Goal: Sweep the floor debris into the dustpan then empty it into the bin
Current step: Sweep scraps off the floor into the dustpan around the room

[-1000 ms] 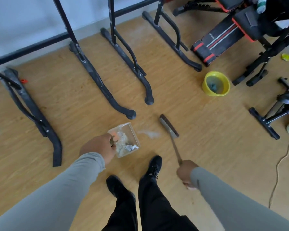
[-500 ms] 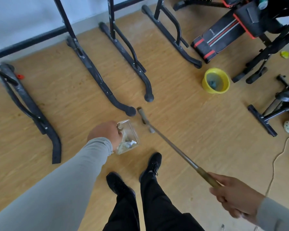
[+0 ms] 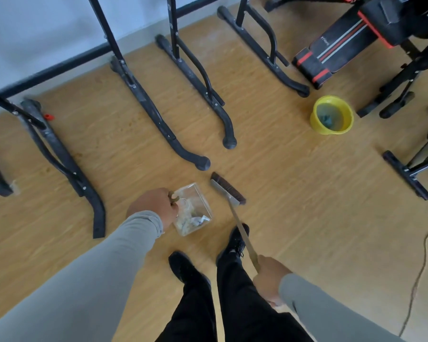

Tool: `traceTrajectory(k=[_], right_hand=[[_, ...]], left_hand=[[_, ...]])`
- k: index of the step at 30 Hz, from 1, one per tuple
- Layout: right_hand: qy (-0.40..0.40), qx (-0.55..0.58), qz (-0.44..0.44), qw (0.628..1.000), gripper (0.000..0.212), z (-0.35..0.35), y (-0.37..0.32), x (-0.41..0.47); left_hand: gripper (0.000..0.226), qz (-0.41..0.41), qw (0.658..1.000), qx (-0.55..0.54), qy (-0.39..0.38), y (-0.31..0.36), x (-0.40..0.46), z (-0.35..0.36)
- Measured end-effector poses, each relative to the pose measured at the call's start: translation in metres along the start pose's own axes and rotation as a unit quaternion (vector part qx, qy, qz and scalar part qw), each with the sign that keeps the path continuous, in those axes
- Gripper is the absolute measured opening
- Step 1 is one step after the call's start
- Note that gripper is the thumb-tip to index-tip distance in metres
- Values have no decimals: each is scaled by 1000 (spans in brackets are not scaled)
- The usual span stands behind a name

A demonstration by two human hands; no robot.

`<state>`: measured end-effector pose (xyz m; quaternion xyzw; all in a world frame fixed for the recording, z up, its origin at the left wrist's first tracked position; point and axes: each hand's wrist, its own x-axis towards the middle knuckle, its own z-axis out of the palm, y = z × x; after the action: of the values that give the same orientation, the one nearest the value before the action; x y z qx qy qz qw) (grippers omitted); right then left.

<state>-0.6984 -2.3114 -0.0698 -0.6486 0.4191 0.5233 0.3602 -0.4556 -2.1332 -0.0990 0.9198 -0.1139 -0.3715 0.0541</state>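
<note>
A clear plastic dustpan [image 3: 195, 196] sits on the wooden floor in front of my feet, with crumpled paper and dust [image 3: 192, 219] inside it. My left hand [image 3: 153, 206] grips its handle at the left side. My right hand [image 3: 269, 277] grips the long handle of a broom [image 3: 229, 188], whose dark bristle head rests on the floor just right of the dustpan's mouth. A yellow bin [image 3: 332, 114] stands at the upper right, with something dark inside.
Black exercise-frame legs [image 3: 158, 114] run across the floor ahead, one foot ending close above the dustpan. A black and red bench [image 3: 336, 45] and other gym gear [image 3: 410, 169] stand at the right. A cable [image 3: 423, 267] trails along the right floor.
The broom head has swung from the dustpan's upper edge to its right side, and my right hand has drawn in closer to my leg. The dustpan stays put.
</note>
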Motion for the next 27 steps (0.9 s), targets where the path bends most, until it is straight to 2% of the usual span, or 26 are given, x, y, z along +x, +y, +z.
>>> traceTrajectory(k=[2,7,9,12,15,17,20,22,24,25,27], right_hand=[[-37,14,-6,999,31,-4,4,-10],[-69,187,2,980,52,-71,41,-37],[-73,294,12,953,48,-97,61,-53],[-31,347,20,937,44,-121,83,-79],[23,289,-4,957,46,-123,79,-81],[66,211,-6,975,44,-112,61,-60],[76,97,12,992,38,-83,23,-13],[44,49,22,998,38,-57,1,6],[-23,19,18,999,40,-36,-10,2],[-56,28,11,998,38,-32,-11,-7],[-86,119,11,989,39,-45,-2,-29]], left_hand=[[15,3,1000,-16,-2,-1,3,-1],[17,8,1000,-18,3,-1,0,-1],[18,9,1000,-12,5,-5,-2,2],[16,11,1000,-4,10,-10,-5,5],[12,14,1000,12,14,-10,-7,8],[14,13,1000,14,18,-9,-8,8],[20,8,1000,7,17,-7,-7,8],[22,3,1000,4,11,-8,-7,8],[24,-2,1000,8,11,-9,-6,8],[24,-3,1000,9,10,-10,-7,9],[25,-7,1000,3,0,-11,-7,10]])
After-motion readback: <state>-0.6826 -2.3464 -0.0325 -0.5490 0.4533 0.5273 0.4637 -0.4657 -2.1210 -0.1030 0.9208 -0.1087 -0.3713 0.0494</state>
